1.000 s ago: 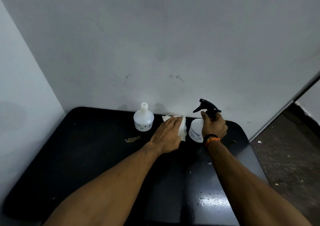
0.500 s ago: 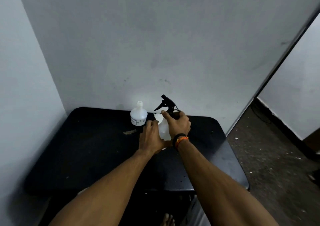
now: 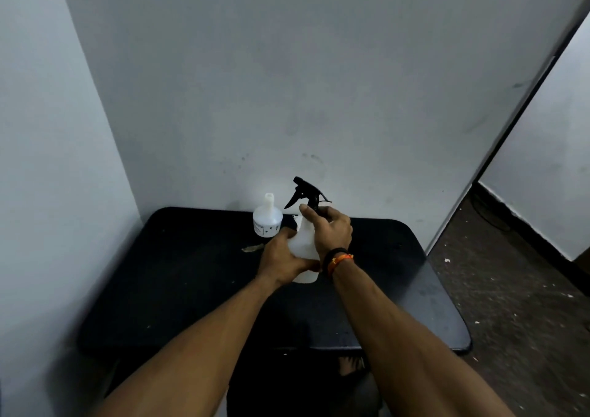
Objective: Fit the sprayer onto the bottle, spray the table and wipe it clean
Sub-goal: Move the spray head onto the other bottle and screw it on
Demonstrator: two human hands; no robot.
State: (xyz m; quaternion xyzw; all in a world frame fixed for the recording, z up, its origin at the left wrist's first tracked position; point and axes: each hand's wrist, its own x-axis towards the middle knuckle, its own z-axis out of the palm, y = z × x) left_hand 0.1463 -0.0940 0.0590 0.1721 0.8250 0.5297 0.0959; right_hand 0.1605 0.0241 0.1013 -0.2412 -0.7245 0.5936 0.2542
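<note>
Over the black table I hold a translucent white spray bottle upright. My left hand wraps the bottle's lower body from the left. My right hand grips the bottle's neck just below the black trigger sprayer, which sits on top with its nozzle pointing left. The cloth seen before is hidden or out of sight.
A second white bottle without a sprayer stands at the back of the table by the wall. A small scrap of debris lies left of my hands. Walls close in behind and on the left; the floor drops off to the right.
My right hand brought the sprayer bottle leftward to the table's middle. My left hand left the white cloth and took the bottle's body. The camera pulled back and up.
</note>
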